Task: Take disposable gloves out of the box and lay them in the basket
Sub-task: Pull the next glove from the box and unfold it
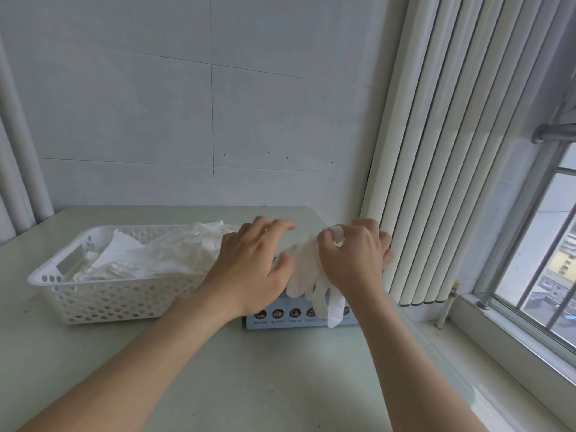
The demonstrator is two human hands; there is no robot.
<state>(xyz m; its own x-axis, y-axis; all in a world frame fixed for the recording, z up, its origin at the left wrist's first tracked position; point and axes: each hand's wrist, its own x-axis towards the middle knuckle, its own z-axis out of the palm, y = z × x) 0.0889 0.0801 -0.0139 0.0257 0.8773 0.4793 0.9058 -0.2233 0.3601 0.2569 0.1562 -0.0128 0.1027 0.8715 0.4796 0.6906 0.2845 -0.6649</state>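
Limp, translucent white glove (306, 275)

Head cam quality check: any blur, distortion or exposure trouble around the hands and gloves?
Head view: wide-angle bends the blinds and window frame at right; soft daylight, no hard shadows or glare; white gloves in the white basket blend with little contrast; fingers of the left hand slightly smeared; glove in the right hand is distinct; box print too soft to read.

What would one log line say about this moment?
right hand: pinches glove above box | left hand: over box, holds nothing | basket: holds gloves
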